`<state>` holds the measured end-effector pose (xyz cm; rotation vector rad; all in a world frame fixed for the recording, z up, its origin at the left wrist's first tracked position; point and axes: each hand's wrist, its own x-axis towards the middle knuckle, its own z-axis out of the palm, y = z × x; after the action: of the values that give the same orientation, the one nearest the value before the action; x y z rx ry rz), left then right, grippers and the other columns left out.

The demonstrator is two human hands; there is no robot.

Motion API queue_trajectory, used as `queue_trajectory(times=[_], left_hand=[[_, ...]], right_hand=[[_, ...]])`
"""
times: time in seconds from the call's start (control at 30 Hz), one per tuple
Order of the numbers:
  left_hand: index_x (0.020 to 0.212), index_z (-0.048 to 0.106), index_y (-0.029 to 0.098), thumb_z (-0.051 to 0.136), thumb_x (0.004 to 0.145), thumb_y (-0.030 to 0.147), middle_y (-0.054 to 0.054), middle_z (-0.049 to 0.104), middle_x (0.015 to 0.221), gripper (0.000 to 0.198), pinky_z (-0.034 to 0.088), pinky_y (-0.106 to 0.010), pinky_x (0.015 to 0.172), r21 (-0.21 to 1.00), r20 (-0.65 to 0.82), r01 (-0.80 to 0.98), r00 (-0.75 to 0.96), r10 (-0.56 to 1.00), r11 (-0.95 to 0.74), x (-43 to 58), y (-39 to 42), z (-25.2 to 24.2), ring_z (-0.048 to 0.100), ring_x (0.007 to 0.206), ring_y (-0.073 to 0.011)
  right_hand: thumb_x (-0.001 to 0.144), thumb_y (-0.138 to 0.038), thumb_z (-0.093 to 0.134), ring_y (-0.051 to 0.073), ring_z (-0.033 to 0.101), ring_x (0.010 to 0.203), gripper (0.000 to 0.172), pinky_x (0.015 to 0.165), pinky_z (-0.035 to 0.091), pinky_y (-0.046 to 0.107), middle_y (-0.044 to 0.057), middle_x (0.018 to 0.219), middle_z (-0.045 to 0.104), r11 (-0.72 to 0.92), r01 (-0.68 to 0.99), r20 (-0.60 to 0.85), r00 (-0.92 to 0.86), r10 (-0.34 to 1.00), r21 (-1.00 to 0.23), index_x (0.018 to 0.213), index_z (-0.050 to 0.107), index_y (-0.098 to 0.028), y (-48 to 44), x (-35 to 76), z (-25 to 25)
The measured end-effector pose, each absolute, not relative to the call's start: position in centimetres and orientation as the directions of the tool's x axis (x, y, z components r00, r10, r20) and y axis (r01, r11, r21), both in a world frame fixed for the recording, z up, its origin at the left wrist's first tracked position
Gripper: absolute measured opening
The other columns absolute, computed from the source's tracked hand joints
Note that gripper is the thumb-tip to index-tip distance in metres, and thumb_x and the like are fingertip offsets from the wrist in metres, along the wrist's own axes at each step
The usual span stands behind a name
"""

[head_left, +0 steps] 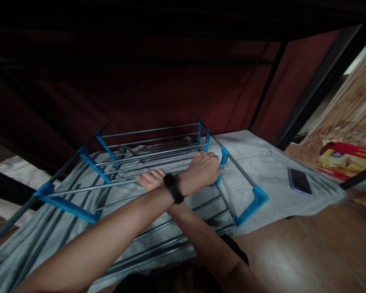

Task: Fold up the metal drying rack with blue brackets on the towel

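A rack of grey metal rods with blue plastic brackets (259, 199) lies on a grey cloth (256, 162). My forearms are crossed, the left one on top with a black watch at its wrist. My left hand (204, 169) is closed round a metal rod (91, 189), close to the blue bracket (223, 162) on the right side. The rod's end pokes out just past that hand, beside the bracket. Further left, my right hand (152, 179) grips the same rod, partly covered by my left arm. At the far left, the rod meets another blue bracket (70, 205).
A phone (300, 181) lies on the cloth to the right. Beyond it is a red and yellow package (347, 160) by a wood-grain panel (350, 101). Dark frame bars and a dark red surface (158, 93) stand behind the rack. Brown tiled floor (286, 248) shows at lower right.
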<state>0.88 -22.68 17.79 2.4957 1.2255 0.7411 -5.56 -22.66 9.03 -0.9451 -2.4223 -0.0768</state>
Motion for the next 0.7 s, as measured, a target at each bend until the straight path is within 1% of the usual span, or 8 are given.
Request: queue_trajectory(times=[0.1,0.17,0.33,0.4,0.5,0.57,0.63,0.7], left_hand=[[0.088,0.063,0.017,0.062,0.083,0.03,-0.013,0.068,0.101,0.014,0.048,-0.037,0.091,0.27,0.068,0.697,0.674,0.735,-0.664,5.0,-20.6,15.9,0.064,0.103,-0.027],[0.093,0.062,0.017,0.055,0.087,0.029,-0.014,0.067,0.106,0.015,0.048,-0.034,0.087,0.218,0.011,0.707,0.688,0.726,-0.673,6.5,-20.0,14.5,0.064,0.105,-0.0261],[0.116,0.051,0.016,0.049,0.093,0.026,-0.014,0.069,0.103,0.025,0.048,-0.033,0.079,0.27,0.017,0.764,0.605,0.796,-0.586,6.8,-20.2,12.2,0.067,0.099,-0.0246],[0.119,0.049,0.017,0.044,0.096,0.026,-0.013,0.069,0.105,0.025,0.047,-0.032,0.08,0.269,0.03,0.766,0.599,0.8,-0.583,6.6,-20.2,11.9,0.067,0.1,-0.0237],[0.118,0.049,0.017,0.042,0.097,0.031,-0.014,0.069,0.106,0.026,0.048,-0.033,0.08,0.247,0.053,0.778,0.584,0.81,-0.578,6.7,-20.0,12.2,0.067,0.1,-0.0245],[0.116,0.051,0.016,0.042,0.096,0.035,-0.014,0.07,0.104,0.028,0.048,-0.034,0.08,0.237,0.072,0.794,0.561,0.825,-0.56,7.0,-19.9,12.5,0.068,0.101,-0.0257],[0.112,0.054,0.016,0.041,0.096,0.036,-0.015,0.071,0.103,0.029,0.049,-0.035,0.081,0.232,0.083,0.805,0.542,0.836,-0.545,7.4,-19.8,12.6,0.068,0.102,-0.0264],[0.11,0.055,0.016,0.042,0.096,0.037,-0.016,0.07,0.104,0.029,0.049,-0.035,0.082,0.234,0.085,0.815,0.526,0.846,-0.53,7.5,-19.9,12.7,0.067,0.103,-0.0264]], right_hand=[[0.101,-0.038,0.039,0.021,0.051,0.098,0.033,0.085,0.036,0.033,0.002,0.109,0.064,0.762,0.633,0.492,-0.624,0.607,-0.139,0.124,0.054,-0.019,-22.3,-5.8,8.4],[0.101,-0.036,0.036,0.021,0.051,0.098,0.033,0.085,0.036,0.032,0.001,0.109,0.064,0.765,0.629,0.498,-0.623,0.603,-0.139,0.123,0.054,-0.02,-22.1,-6.0,8.0],[0.102,-0.028,0.03,0.018,0.053,0.099,0.033,0.088,0.038,0.031,0.0,0.106,0.066,0.772,0.63,0.533,-0.625,0.57,-0.086,0.125,0.052,-0.019,-21.9,-6.2,7.8],[0.102,-0.026,0.031,0.018,0.052,0.111,0.033,0.097,0.037,0.03,0.002,0.115,0.066,0.793,0.604,0.587,-0.613,0.528,-0.081,0.126,0.052,-0.018,-22.1,-6.0,7.8],[0.1,-0.03,0.039,0.018,0.033,0.139,0.034,0.109,0.032,0.032,0.005,0.144,0.05,0.853,0.517,0.67,-0.61,0.424,-0.069,0.13,0.05,-0.019,-23.3,-5.3,7.4],[0.1,-0.032,0.041,0.017,0.022,0.145,0.033,0.113,0.031,0.034,0.004,0.153,0.041,0.899,0.435,0.665,-0.656,0.357,-0.052,0.13,0.05,-0.022,-24.4,-4.4,6.6],[0.099,-0.032,0.043,0.016,0.026,0.144,0.032,0.114,0.031,0.035,0.004,0.151,0.044,0.926,0.37,0.62,-0.708,0.338,-0.082,0.129,0.051,-0.022,-25.3,-3.3,5.6],[0.095,-0.032,0.05,0.017,0.041,0.135,0.033,0.112,0.035,0.034,0.004,0.143,0.054,0.902,0.388,0.554,-0.717,0.424,-0.189,0.126,0.053,-0.021,-25.7,-1.9,4.7]])
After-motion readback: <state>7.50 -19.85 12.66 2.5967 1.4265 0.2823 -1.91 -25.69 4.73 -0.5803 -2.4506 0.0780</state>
